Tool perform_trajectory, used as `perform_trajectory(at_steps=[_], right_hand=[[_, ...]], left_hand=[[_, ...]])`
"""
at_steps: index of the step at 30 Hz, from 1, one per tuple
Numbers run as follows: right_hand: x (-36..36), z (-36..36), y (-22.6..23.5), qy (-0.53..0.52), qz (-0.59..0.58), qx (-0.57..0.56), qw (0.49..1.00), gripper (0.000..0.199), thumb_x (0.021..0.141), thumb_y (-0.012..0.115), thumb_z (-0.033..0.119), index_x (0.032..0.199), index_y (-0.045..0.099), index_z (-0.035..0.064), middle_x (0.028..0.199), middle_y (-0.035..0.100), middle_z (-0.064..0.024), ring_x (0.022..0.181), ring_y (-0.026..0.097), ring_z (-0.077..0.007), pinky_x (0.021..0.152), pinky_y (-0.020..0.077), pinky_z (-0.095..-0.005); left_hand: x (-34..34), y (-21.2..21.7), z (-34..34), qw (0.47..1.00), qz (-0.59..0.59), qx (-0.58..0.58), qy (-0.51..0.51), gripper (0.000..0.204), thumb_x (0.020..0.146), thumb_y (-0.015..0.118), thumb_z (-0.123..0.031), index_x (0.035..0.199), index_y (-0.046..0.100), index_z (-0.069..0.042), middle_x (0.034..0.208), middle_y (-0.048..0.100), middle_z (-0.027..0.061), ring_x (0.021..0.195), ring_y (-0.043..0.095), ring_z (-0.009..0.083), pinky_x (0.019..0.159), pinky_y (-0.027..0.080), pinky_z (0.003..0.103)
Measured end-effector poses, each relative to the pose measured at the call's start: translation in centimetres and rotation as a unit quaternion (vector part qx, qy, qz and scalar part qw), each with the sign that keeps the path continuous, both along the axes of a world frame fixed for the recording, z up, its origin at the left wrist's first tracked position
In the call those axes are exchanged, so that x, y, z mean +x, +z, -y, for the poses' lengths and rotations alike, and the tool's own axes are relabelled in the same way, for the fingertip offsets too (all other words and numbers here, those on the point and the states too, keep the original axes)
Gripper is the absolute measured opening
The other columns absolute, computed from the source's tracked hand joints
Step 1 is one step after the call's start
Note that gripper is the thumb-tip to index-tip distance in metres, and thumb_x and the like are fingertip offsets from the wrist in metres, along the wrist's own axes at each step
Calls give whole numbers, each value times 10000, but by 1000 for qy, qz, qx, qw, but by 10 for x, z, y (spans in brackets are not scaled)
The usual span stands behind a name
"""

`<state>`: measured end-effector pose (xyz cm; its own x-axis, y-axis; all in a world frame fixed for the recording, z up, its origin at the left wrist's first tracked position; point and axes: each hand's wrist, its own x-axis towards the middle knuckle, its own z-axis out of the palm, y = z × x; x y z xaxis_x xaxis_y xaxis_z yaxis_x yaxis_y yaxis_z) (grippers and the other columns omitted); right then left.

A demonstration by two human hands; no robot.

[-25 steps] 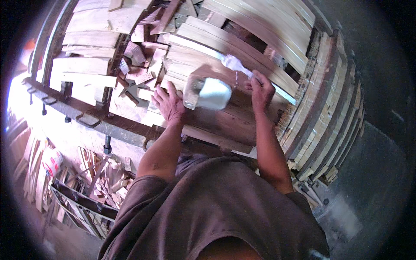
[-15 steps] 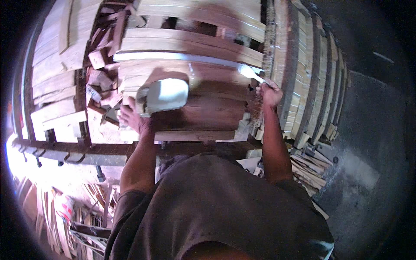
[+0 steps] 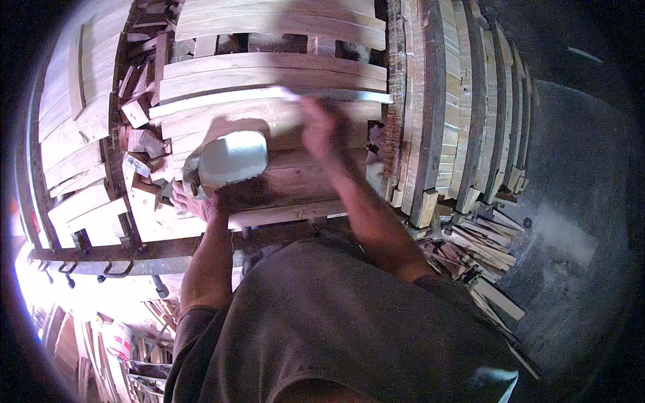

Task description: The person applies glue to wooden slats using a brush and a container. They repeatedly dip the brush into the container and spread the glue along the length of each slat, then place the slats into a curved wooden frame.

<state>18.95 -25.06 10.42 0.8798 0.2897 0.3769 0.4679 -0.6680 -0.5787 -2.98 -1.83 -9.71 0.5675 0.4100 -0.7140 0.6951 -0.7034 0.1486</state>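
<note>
A tub (image 3: 191, 172) with a thick white substance (image 3: 235, 158) inside is tilted over the boards. My left hand (image 3: 196, 203) is closed around its lower left side, fingers partly hidden. My right hand (image 3: 324, 131), smeared by motion, grips a white-tipped brush (image 3: 289, 95). The brush touches or hovers just above a long board edge coated white (image 3: 215, 98); its handle is mostly hidden in my fist. Below that strip lie wide wooden boards (image 3: 316, 178), partly in my shadow.
Wood offcuts (image 3: 138, 111) pile up left of the boards. A dark metal rail (image 3: 181, 243) with bolts runs along the near edge. More boards between dark bars (image 3: 463, 101) stand at right. Loose strips (image 3: 484, 242) lie on the floor there, beside dark flooring (image 3: 564, 201).
My right hand has swept left along the white strip with the brush, from the strip's right end to its middle. My left hand still holds the tub; the whole view has shifted slightly.
</note>
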Motion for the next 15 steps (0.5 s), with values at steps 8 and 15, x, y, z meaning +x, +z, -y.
perform_trajectory(at_steps=[8, 15], right_hand=[[19, 10, -12, -78, -96, 58, 991, 230, 840, 582, -17, 1009, 714, 66, 942, 709, -119, 835, 684, -236, 721, 538, -339], [55, 247, -37, -198, 48, 26, 979, 337, 769, 548, -170, 1016, 708, -6, 849, 679, -59, 727, 608, -109, 621, 500, -243]], left_hand=[[-25, -49, -4, 990, -80, -106, 38, 732, 782, 613, -401, 1428, 364, -160, 1392, 368, 225, 1296, 344, 415, 1125, 199, 545], [-85, -156, -25, 924, -84, -287, 238, 725, 783, 608, -397, 1427, 377, -159, 1398, 367, 224, 1295, 349, 416, 1127, 202, 538]])
